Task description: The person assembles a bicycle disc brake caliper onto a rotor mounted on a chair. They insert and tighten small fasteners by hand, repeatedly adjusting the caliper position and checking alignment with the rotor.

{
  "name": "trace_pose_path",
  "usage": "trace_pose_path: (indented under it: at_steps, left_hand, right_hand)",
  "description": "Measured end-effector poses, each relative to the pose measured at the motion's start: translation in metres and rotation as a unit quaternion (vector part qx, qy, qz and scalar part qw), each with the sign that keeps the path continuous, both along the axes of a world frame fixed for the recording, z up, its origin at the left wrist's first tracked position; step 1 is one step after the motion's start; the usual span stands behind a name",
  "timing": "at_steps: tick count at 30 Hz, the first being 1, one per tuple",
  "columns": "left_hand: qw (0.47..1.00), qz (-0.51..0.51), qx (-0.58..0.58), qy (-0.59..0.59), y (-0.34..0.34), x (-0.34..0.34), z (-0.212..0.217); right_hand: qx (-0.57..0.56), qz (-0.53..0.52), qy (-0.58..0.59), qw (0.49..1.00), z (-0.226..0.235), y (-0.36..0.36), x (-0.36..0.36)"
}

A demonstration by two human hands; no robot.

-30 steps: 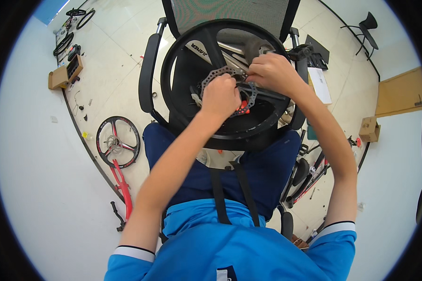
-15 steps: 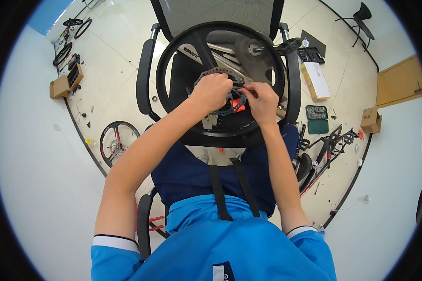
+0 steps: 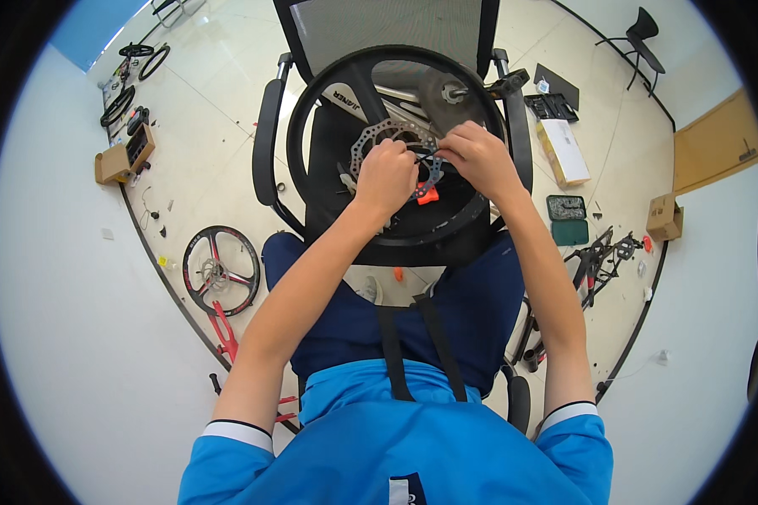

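Note:
A black wheel (image 3: 296,139) lies flat on the seat of an office chair before me. At its hub sits a perforated metal brake rotor (image 3: 367,139). My left hand (image 3: 387,178) is over the rotor's near left part, fingers closed at the hub; what they grip is hidden. Just right of it, my right hand (image 3: 480,160) pinches a thin dark rod-like piece (image 3: 427,156), whose kind I cannot make out. Part of an orange object (image 3: 429,194) shows beneath the rotor.
Behind the wheel lie a white frame part (image 3: 345,99) and a grey disc-shaped piece (image 3: 434,99), between the chair's armrests (image 3: 265,143). Floor items include a three-spoke wheel (image 3: 246,278) at left, plus a green case (image 3: 569,232), a white box (image 3: 563,151) and a dark bike frame (image 3: 594,273) at right.
My right hand has moved up slightly, its forearm swinging outward. My left hand has shifted down, uncovering more of the rotor. The thin dark piece now shows between the hands.

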State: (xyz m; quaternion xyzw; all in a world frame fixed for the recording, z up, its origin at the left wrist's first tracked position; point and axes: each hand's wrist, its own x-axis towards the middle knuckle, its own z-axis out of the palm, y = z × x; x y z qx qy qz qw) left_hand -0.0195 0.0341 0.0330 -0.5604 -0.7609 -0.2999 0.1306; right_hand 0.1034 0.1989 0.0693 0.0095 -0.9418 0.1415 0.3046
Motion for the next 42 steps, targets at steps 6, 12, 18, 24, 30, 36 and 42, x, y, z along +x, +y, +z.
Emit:
trace_pose_path:
  at_steps: [6, 12, 18, 24, 30, 36, 42]
  left_hand:
    - [0.998, 0.054, -0.003, 0.011, 0.008, 0.003, -0.011]
    - [0.999, 0.044, 0.017, 0.024, 0.010, 0.006, -0.011]
    - [0.997, 0.071, -0.033, 0.025, 0.011, 0.007, 0.002]
    - [0.998, 0.058, -0.015, -0.037, 0.010, 0.012, -0.004]
    - [0.997, 0.026, -0.042, -0.061, 0.007, 0.006, -0.008]
    - [0.998, 0.006, -0.045, -0.037, 0.003, 0.006, -0.010]
    - [0.998, -0.010, -0.015, 0.060, -0.001, 0.002, -0.002]
  right_hand:
    - [0.048, 0.062, -0.044, 0.996, 0.011, 0.014, -0.019]
    - [0.055, 0.093, -0.074, 0.991, 0.012, 0.023, -0.029]
    - [0.153, 0.145, -0.082, 0.974, 0.027, 0.026, -0.047]
    - [0.104, 0.094, -0.083, 0.987, 0.014, 0.025, -0.036]
    - [0.068, 0.017, -0.046, 0.996, -0.001, 0.011, -0.022]
    - [0.013, -0.023, 0.006, 1.000, -0.017, 0.000, -0.008]
    - [0.099, 0.006, -0.059, 0.993, 0.003, 0.009, -0.015]
